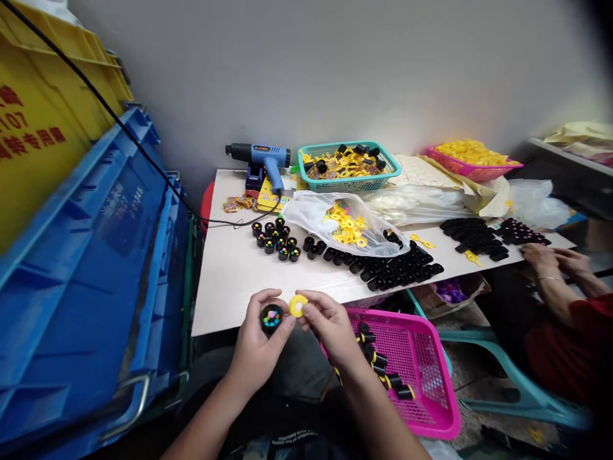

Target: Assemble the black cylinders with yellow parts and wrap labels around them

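Observation:
My left hand [257, 342] is wrapped round a small black round cup [272, 317] with coloured beads inside, its open top facing me. In my right hand [331, 326] a yellow ring-shaped cap [297, 305] with a pale centre is pinched between thumb and fingers, close beside the cup. Similar bead-filled black cups [276, 241] stand in a group on the white table [225, 281]. Rows of further black cups [397, 265] stand to their right. A clear plastic bag [306, 214] lies open behind them, with yellow parts [348, 225] in it.
A pink basket [433, 377] below the table edge holds black-and-yellow pieces. At the back are a blue heat gun [271, 160], a teal basket [345, 185] and a pink basket of yellow parts [472, 153]. Blue crates [71, 287] stand left. A co-worker's hands [550, 262] are at right.

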`<state>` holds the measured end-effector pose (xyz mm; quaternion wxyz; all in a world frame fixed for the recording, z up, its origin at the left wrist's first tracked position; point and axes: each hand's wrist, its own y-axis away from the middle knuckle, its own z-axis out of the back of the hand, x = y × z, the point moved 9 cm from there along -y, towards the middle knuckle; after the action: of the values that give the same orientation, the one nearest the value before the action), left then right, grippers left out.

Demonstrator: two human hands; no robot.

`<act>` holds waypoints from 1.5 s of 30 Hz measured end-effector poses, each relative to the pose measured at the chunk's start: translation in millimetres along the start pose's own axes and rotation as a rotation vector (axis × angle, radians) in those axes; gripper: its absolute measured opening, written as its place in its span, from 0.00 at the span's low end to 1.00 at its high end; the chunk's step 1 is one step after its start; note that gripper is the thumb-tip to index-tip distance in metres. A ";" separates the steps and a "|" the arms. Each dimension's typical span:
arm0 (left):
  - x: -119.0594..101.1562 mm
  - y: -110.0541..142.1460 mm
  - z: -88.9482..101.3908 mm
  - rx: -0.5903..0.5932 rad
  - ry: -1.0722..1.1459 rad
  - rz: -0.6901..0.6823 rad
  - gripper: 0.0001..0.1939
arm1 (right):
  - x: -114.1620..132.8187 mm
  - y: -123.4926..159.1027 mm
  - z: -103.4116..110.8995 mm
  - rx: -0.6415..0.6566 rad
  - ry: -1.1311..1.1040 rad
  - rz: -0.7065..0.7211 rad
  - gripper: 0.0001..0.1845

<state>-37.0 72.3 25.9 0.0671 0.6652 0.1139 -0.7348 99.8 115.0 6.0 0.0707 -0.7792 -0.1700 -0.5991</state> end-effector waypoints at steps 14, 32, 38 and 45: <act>-14.5 13.3 -16.8 0.203 -0.101 -0.227 0.27 | 0.7 -2.0 -23.2 0.102 -0.065 -0.096 0.22; -42.8 25.7 -21.9 0.172 -0.313 -0.769 0.35 | -17.0 6.7 -47.8 0.241 -0.379 -0.141 0.19; -37.7 19.5 -24.9 0.321 -0.099 -0.709 0.34 | -27.9 18.3 -48.2 0.435 -0.550 -0.330 0.23; -21.0 22.9 -36.4 0.353 -0.407 -0.814 0.27 | -20.8 4.6 -21.0 0.300 -0.140 -0.036 0.23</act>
<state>6.0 58.4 41.8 -0.3186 0.4105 0.2233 -0.8247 77.6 100.3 -7.8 0.1634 -0.7966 -0.2763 -0.5123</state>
